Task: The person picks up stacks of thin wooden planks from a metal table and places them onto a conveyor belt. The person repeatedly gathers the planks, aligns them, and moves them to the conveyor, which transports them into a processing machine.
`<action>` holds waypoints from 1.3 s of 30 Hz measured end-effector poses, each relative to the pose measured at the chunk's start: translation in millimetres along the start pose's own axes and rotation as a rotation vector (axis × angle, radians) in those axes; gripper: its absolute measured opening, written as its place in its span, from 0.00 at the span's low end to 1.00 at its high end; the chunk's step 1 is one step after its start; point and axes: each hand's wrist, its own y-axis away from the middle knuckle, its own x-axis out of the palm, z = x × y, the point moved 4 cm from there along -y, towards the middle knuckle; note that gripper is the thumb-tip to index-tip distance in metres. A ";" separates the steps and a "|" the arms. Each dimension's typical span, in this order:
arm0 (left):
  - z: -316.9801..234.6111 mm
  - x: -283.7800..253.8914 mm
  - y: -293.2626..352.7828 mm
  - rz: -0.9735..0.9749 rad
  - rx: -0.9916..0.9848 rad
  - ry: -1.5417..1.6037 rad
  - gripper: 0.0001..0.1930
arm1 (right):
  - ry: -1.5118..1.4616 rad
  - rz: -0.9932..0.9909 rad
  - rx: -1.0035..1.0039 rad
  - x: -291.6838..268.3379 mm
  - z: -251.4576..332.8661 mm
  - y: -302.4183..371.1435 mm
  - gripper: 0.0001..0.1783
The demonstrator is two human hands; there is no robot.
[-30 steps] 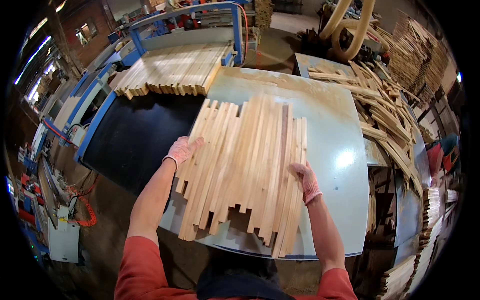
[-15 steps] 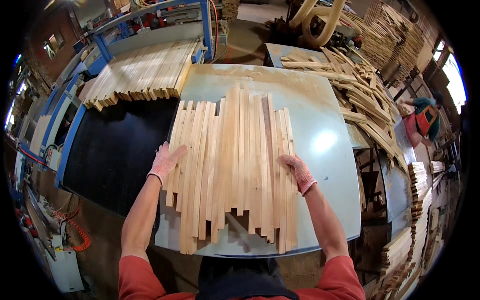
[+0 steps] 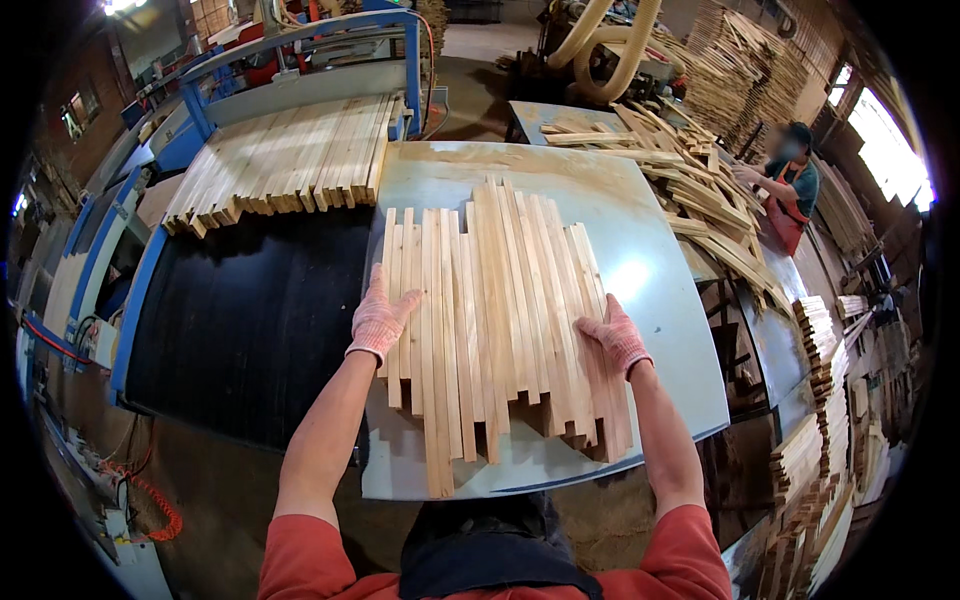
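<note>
A row of pale wooden strips (image 3: pixel 495 310) with uneven ends lies side by side on the pale-topped table (image 3: pixel 670 360). On its left edge, my left hand (image 3: pixel 383 315), in a pink-and-white knit glove, has its thumb over the top and its fingers along the outer strip. My right hand (image 3: pixel 612 332), gloved alike, grips the opposite edge, thumb toward the strips. The two hands hold the row between them. Fingertips under the outer strips are partly hidden.
To the left are a black conveyor belt (image 3: pixel 250 300) and a tight row of boards (image 3: pixel 285 155) beneath a blue machine frame (image 3: pixel 413 70). A heap of loose strips (image 3: pixel 700 190) lies at the right, with a co-worker (image 3: pixel 790 185) beside it. Stacked strips (image 3: pixel 825 390) stand farther right.
Both hands and the strips appear farther right as the view shifts. The visible gap near the row's right side has narrowed. The co-worker at the right is more upright.
</note>
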 end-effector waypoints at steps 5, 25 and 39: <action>10.2 7.5 -8.0 0.007 0.031 -0.025 0.60 | 0.026 0.050 -0.054 -5.5 -9.7 40.3 0.61; -157.9 125.1 -2.9 0.119 0.609 -0.604 0.48 | -0.548 -0.502 -0.013 -71.5 -92.8 305.4 0.43; -188.5 175.4 -22.5 0.231 0.680 -0.772 0.35 | -0.771 -0.717 0.393 -62.1 -276.5 456.9 0.33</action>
